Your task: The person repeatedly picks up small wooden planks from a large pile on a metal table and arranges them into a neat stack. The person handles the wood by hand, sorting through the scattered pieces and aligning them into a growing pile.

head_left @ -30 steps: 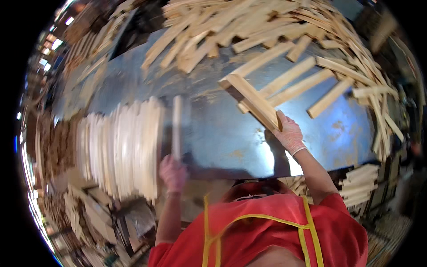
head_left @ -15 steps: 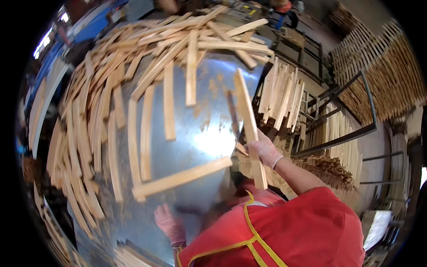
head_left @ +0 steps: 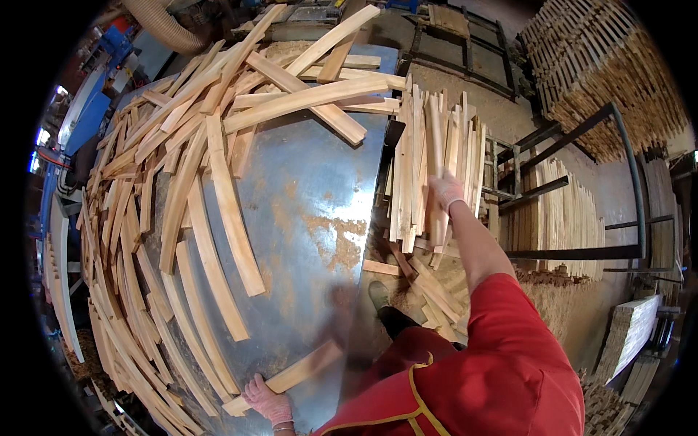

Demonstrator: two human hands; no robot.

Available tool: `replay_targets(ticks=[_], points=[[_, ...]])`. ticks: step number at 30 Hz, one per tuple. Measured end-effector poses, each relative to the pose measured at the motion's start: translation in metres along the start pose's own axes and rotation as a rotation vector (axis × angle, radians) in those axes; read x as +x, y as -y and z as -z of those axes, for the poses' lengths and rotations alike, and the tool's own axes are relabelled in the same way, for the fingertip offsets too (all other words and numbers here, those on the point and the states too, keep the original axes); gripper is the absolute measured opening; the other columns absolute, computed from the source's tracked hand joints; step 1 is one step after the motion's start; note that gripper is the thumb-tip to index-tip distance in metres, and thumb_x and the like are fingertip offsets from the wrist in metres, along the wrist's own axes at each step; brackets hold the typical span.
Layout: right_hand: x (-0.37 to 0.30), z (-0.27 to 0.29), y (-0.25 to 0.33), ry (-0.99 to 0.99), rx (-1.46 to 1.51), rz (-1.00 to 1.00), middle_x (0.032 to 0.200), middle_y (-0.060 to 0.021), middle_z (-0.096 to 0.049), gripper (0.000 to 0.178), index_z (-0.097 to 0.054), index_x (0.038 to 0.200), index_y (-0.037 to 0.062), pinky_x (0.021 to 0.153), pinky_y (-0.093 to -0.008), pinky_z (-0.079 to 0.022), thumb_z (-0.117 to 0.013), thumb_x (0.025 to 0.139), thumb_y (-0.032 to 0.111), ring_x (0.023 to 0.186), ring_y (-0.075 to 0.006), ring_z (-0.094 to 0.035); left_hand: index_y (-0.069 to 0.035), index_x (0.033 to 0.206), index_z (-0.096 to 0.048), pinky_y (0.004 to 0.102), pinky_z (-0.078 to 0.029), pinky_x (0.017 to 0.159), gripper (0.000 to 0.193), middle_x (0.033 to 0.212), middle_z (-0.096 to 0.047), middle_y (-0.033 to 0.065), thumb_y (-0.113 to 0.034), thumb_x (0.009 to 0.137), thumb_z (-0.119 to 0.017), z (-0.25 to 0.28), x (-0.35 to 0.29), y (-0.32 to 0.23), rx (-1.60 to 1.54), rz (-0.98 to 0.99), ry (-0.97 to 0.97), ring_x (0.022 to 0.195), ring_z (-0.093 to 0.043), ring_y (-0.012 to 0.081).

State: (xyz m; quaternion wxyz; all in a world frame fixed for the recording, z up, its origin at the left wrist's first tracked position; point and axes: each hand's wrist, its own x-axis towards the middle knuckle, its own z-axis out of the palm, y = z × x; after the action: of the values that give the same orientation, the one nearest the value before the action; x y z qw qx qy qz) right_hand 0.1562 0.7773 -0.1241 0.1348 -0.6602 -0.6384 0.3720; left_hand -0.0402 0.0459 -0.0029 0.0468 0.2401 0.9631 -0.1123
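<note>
My right hand (head_left: 446, 192), in a pale pink glove, is stretched out over a stack of wooden slats (head_left: 406, 174) beside the table. Its fingers are closed round one slat (head_left: 435, 142), which lies lengthwise along the top of the stack. My left hand (head_left: 267, 401), gloved alike, is low on the metal table (head_left: 313, 167). It grips another slat (head_left: 309, 366) near its left end, and this slat slants up to the right by the table's near edge.
A large loose heap of slats (head_left: 123, 240) covers the table's left and far sides. Offcuts (head_left: 436, 294) lie on the floor below the stack. At the right stand a dark metal frame (head_left: 631, 174) and tall piles of wood (head_left: 607, 80). A ribbed hose (head_left: 163, 25) hangs at the far left.
My right hand has carried its slat away from over the table's edge onto the stack. My left hand has come onto the slat lying on the near table. The view has shifted.
</note>
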Motion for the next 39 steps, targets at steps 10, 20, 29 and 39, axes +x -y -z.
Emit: replay_targets(ticks=[10, 20, 29, 39], points=[[-0.052, 0.012, -0.033, 0.237, 0.564, -0.040, 0.131, -0.0136, -0.069, 0.067, -0.046, 0.163, 0.0061, 0.093, -0.0329, -0.056, -0.066, 0.105, 0.031, 0.113, -0.0231, -0.070, -0.012, 0.137, -0.063, 0.0543, -0.045, 0.108, 0.063, 0.108, -0.071, 0.0158, -0.026, 0.078, -0.083, 0.065, 0.002, -0.020, -0.240, -0.017, 0.205, 0.110, -0.067, 0.0373], [-0.216, -0.010, 0.044, 0.313, 0.654, 0.203, 0.094, -0.0025, -0.064, 0.064, -0.041, 0.164, -0.0023, 0.063, -0.0228, -0.047, -0.067, 0.107, 0.008, 0.074, -0.0090, -0.056, -0.010, 0.157, -0.050, 0.0474, -0.050, 0.115, 0.074, 0.150, -0.060, 0.0239, -0.006, 0.085, -0.068, 0.005, -0.173, 0.078, -0.740, 0.723, -0.084, 0.136, -0.058, 0.0454], [-0.349, -0.100, 0.077, 0.690, 0.396, 0.563, 0.130, -0.0125, -0.070, 0.046, -0.061, 0.146, -0.0047, 0.100, -0.0323, -0.053, -0.070, 0.106, 0.016, 0.114, -0.0197, -0.065, -0.007, 0.150, -0.058, 0.0498, -0.049, 0.113, 0.066, 0.145, -0.064, 0.0197, -0.018, 0.087, -0.076, -0.072, -0.444, 0.209, -0.001, 1.105, 0.011, 0.133, -0.059, 0.0424], [-0.383, -0.156, 0.178, 0.729, 0.272, 0.454, 0.124, -0.0114, -0.072, 0.056, -0.060, 0.149, -0.0030, 0.093, -0.0322, -0.053, -0.072, 0.099, 0.020, 0.107, -0.0192, -0.066, -0.008, 0.147, -0.060, 0.0509, -0.045, 0.117, 0.079, 0.150, -0.060, 0.0230, -0.031, 0.077, -0.088, -0.107, -0.289, 0.196, -0.308, 0.756, -0.270, 0.141, -0.054, 0.0408]])
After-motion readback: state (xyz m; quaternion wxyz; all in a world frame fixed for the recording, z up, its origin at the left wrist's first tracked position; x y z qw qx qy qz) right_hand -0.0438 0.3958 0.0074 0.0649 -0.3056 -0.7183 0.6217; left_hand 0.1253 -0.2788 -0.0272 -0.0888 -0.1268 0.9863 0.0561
